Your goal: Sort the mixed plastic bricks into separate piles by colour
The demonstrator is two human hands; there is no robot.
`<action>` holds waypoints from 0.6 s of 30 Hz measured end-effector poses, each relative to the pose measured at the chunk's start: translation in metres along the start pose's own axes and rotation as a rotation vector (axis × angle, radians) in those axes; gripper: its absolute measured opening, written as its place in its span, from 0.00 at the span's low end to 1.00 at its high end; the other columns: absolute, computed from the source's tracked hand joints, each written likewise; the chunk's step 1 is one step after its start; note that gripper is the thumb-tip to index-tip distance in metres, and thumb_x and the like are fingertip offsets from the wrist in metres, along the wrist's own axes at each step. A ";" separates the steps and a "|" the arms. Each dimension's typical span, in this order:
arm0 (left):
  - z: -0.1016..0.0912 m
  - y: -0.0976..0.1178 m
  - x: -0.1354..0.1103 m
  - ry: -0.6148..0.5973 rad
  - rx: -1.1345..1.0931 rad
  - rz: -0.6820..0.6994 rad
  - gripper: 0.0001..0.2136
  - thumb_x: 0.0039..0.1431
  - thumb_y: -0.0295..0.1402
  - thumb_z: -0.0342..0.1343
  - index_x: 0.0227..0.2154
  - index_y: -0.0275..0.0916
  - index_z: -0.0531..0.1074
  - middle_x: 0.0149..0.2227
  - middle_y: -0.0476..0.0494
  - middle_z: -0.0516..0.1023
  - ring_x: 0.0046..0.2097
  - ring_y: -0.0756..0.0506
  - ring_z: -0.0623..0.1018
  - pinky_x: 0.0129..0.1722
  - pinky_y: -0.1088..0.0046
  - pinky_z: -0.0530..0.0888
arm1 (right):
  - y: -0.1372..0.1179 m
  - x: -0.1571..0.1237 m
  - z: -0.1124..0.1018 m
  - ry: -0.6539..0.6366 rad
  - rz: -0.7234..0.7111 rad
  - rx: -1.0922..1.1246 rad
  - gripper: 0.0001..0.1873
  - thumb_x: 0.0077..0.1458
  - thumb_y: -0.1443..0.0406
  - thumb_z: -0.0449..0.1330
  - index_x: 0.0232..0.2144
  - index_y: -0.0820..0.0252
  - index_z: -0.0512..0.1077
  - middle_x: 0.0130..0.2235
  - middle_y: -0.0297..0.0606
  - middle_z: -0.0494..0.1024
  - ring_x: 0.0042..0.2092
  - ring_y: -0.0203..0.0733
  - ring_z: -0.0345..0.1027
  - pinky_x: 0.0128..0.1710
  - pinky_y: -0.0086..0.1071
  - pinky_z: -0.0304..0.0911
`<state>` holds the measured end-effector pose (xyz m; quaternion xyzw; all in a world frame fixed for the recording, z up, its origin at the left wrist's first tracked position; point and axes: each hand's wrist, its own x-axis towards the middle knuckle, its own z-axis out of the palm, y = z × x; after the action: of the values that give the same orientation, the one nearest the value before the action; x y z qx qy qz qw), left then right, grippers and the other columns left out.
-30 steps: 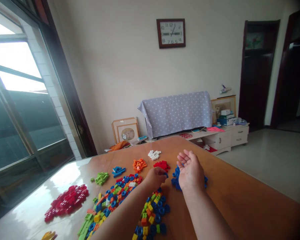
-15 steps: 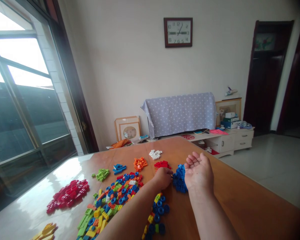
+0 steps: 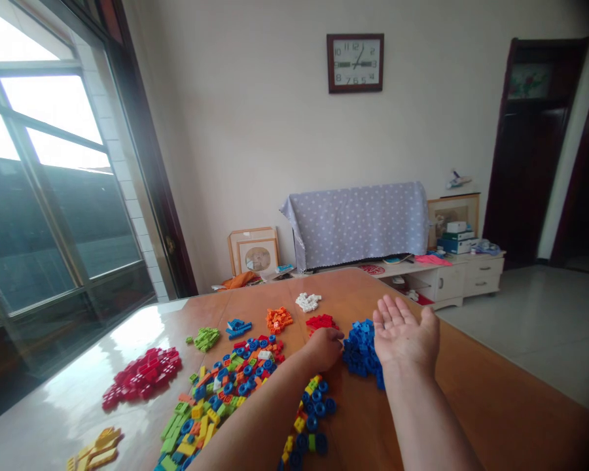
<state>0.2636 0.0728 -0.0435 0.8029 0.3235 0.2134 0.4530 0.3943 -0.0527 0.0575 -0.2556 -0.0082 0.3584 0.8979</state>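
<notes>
A pile of blue toy bricks (image 3: 359,350) lies between my two hands. Just left of it is my left hand (image 3: 325,350), its fingers curled inward; whatever they may hold is hidden. At the pile's right edge my right hand (image 3: 406,340) is turned palm up, with its fingers stretched out and nothing on the palm. Beyond my left hand sits a small heap of red bricks (image 3: 322,322). A large mixed heap of coloured bricks (image 3: 211,415) spreads left of my left forearm, which covers part of it.
Sorted heaps of white (image 3: 307,301), orange (image 3: 279,319), blue (image 3: 238,328), green (image 3: 207,339), dark red (image 3: 142,377) and yellow pieces (image 3: 95,450) lie on the wooden table (image 3: 476,392). Blue round pieces (image 3: 319,409) are right of my left forearm. Behind stands a low white cabinet (image 3: 481,275).
My right hand has unfolded its fingers and shifted right, showing more of the blue pile. My left hand stays curled beside the pile. The view has turned slightly left.
</notes>
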 end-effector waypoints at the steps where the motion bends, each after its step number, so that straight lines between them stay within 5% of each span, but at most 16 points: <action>1: -0.002 0.001 -0.002 0.040 -0.008 -0.022 0.17 0.56 0.31 0.55 0.47 0.34 0.77 0.37 0.39 0.79 0.38 0.43 0.75 0.42 0.67 0.72 | -0.002 0.001 -0.001 0.005 0.008 0.019 0.26 0.57 0.43 0.48 0.43 0.52 0.73 0.56 0.41 0.74 0.58 0.42 0.69 0.53 0.40 0.68; 5: -0.020 0.010 -0.017 0.132 -0.008 -0.038 0.13 0.54 0.33 0.58 0.41 0.34 0.79 0.34 0.42 0.77 0.35 0.46 0.73 0.40 0.70 0.71 | -0.014 0.005 -0.003 0.055 0.047 0.105 0.26 0.58 0.42 0.47 0.42 0.53 0.72 0.53 0.43 0.75 0.52 0.41 0.73 0.40 0.36 0.73; 10: -0.067 0.014 -0.053 0.223 0.010 -0.066 0.17 0.54 0.38 0.60 0.44 0.35 0.78 0.31 0.46 0.76 0.32 0.49 0.71 0.35 0.72 0.68 | -0.028 0.013 -0.008 0.130 0.117 0.261 0.27 0.58 0.43 0.48 0.42 0.58 0.70 0.39 0.39 0.74 0.34 0.37 0.74 0.27 0.33 0.70; 18: -0.145 -0.001 -0.110 0.399 0.209 -0.192 0.18 0.54 0.38 0.58 0.44 0.33 0.78 0.33 0.45 0.78 0.31 0.49 0.72 0.33 0.73 0.68 | -0.036 0.020 -0.018 -0.027 0.161 0.340 0.28 0.60 0.44 0.40 0.29 0.58 0.65 0.24 0.29 0.63 0.21 0.33 0.59 0.19 0.31 0.57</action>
<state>0.0937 0.0802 0.0223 0.7531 0.5015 0.2889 0.3129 0.4358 -0.0700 0.0554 -0.0952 0.0611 0.4287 0.8964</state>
